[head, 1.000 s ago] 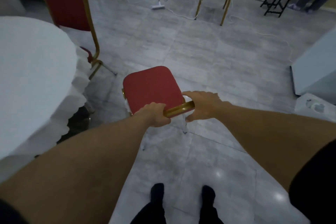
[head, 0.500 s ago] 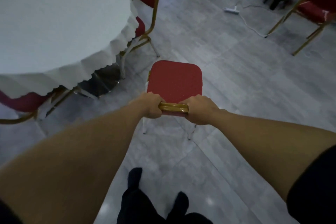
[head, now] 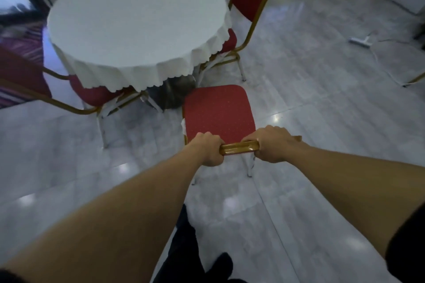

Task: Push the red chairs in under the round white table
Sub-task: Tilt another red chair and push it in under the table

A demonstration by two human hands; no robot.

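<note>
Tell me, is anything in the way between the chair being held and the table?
Nothing visible blocks it. Both hands, left and right, grip the chair by its gold top rail. Bare floor leads to the table, between two chairs already tucked in, one left, one right.

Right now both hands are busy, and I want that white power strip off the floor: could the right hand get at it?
Probably not: the right hand grips the held chair's gold top rail, and the power strip lies far off across open floor.
</note>
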